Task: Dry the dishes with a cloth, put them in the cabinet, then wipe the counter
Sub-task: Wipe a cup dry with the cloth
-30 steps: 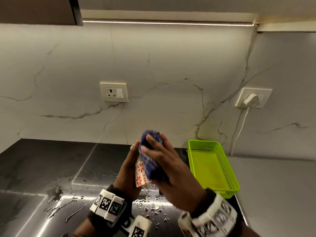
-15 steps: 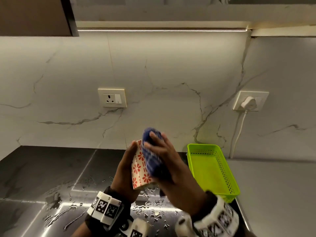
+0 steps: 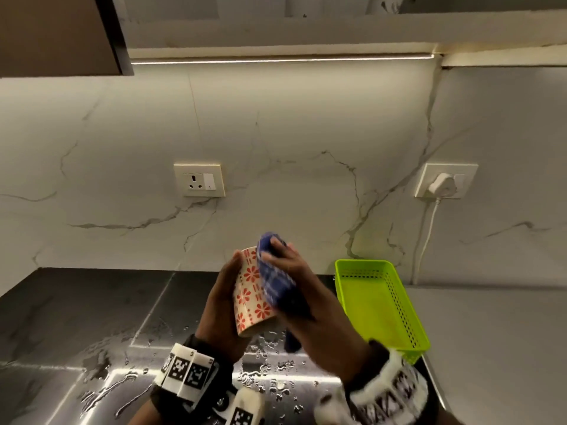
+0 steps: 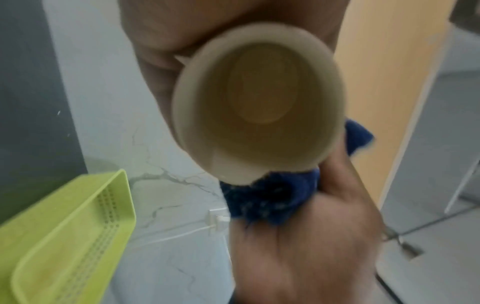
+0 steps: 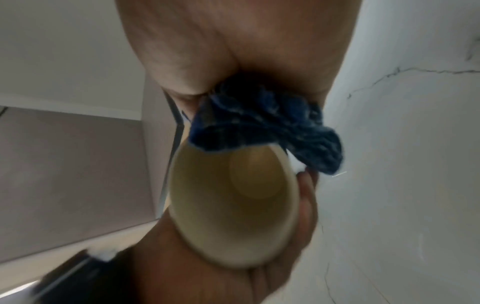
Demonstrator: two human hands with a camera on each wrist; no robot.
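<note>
Left hand [image 3: 225,305] wraps its fingers and palm round the side of a cup [image 3: 253,291] with red flower prints, held in the air above the wet counter [image 3: 92,317], mouth tipped down toward the wrists. Right hand [image 3: 310,302] presses a blue checked cloth [image 3: 276,271] flat against the cup's other side, fingers lying over the cloth and pinning it there. The cup looks like glazed ceramic — stiff, fairly light, breakable, and probably slick while damp — so the broad palm grip on the wall seems the safe hold; whether it has a handle cannot be told. The cloth is soft and bunches at the palm, with a tail hanging below.

Water drops lie on the steel counter right under the hands. A green plastic basket [image 3: 383,302] sits just beside them on the right, near the counter's edge. Overhead, the cabinet [image 3: 55,32] hangs up and to the left — open air lies between it and the cup.
</note>
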